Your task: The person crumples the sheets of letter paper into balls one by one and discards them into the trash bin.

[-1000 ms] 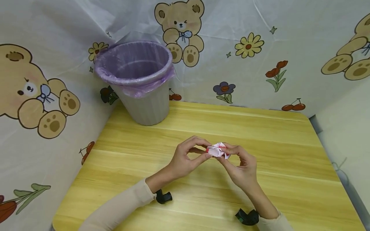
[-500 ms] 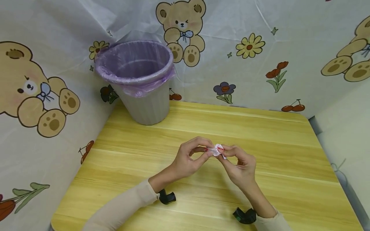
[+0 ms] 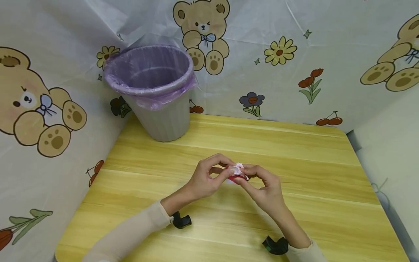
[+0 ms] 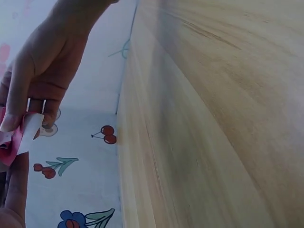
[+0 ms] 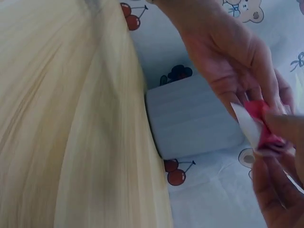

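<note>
A small crumpled piece of red and white paper (image 3: 240, 169) is held between both hands above the wooden table. My left hand (image 3: 204, 180) pinches its left side between thumb and fingers. From the right, my right hand (image 3: 270, 189) pinches the other side, fingertips close to those of the left. In the left wrist view a white flap of the paper (image 4: 29, 133) stands out beside a red fold. The right wrist view shows the paper (image 5: 251, 124) with its red face folded inward, partly covered by fingers.
A grey bin (image 3: 163, 120) lined with a purple bag (image 3: 157, 96) stands at the table's back left corner. White cloth (image 3: 281, 22) with bears and flowers hangs behind the table (image 3: 294, 156). Black curved pieces (image 3: 181, 220) sit by both wrists.
The paper has turned and been folded between the fingers, so more of its red side shows. Both hands have shifted slightly left, still pinching it.
</note>
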### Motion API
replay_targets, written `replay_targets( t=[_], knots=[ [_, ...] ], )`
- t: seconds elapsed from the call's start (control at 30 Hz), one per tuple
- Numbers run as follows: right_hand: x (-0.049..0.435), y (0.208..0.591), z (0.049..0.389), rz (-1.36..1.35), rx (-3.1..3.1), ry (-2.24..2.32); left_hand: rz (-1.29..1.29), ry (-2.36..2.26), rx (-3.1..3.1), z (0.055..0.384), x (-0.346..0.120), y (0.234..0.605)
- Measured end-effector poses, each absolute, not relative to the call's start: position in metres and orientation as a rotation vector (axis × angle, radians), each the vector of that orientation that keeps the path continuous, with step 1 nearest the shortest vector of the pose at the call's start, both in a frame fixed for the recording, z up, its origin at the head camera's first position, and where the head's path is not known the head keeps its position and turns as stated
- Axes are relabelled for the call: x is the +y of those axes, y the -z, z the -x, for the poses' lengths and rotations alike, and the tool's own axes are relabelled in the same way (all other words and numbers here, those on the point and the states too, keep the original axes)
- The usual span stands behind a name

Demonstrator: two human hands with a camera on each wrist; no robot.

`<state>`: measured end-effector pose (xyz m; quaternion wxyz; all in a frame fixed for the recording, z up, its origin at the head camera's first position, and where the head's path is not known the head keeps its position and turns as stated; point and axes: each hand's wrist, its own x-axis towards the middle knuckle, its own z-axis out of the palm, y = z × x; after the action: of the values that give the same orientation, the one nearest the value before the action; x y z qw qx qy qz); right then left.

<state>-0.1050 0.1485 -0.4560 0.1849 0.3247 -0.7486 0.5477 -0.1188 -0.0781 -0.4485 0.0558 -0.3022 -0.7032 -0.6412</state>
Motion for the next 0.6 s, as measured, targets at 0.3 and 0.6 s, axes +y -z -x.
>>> replay_targets(
  t=[0.3, 0.6],
  knots=[
    [0.159, 0.453, 0.102, -1.133, -2.241, -1.247, 0.841, 2.264, -2.027, 0.121, -0.088, 0.446],
    [0.160, 0.451, 0.104, -1.205, -2.086, -1.137, 0.853, 2.292, -1.990, 0.121, -0.087, 0.446]
  ],
)
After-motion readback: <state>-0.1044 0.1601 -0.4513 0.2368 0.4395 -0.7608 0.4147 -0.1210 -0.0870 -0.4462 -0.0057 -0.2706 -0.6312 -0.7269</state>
